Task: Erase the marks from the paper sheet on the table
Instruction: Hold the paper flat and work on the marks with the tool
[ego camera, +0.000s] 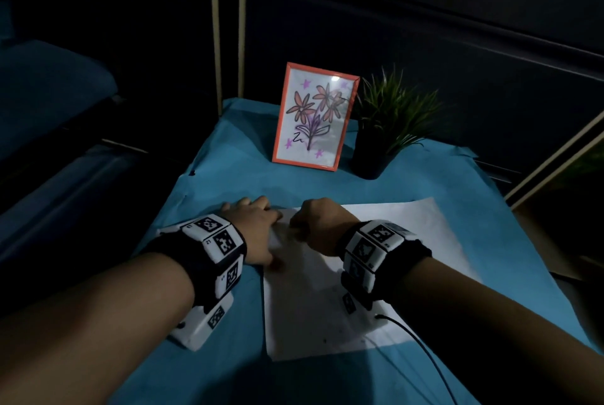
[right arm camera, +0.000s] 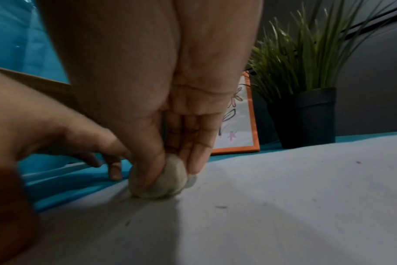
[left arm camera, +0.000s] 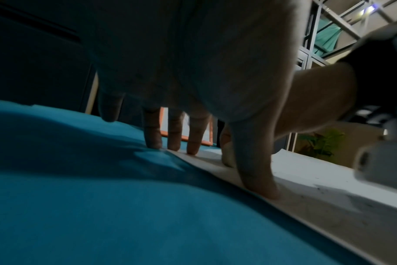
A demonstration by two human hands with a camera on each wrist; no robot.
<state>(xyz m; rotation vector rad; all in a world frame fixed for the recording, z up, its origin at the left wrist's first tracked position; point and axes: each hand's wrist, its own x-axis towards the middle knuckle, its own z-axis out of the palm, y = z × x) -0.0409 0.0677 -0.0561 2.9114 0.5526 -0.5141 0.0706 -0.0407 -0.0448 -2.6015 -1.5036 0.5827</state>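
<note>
A white paper sheet (ego camera: 408, 241) lies on the blue-covered table (ego camera: 228, 159), with dark eraser crumbs scattered on it. My right hand (ego camera: 313, 224) pinches a rounded grey eraser (right arm camera: 168, 181) between thumb and fingers and holds it down on the paper sheet (right arm camera: 283, 197) near its far left corner. My left hand (ego camera: 255, 228) lies flat with straight fingers (left arm camera: 194, 139) and thumb pressing on the left edge of the paper sheet (left arm camera: 306, 188), just left of the eraser. In the head view the eraser is hidden under my right hand.
An orange picture frame (ego camera: 313, 117) with a flower drawing stands at the back of the table. A green plant in a dark pot (ego camera: 385, 130) is right beside it. A thin black cable (ego camera: 421, 349) runs from my right wrist over the paper's near corner.
</note>
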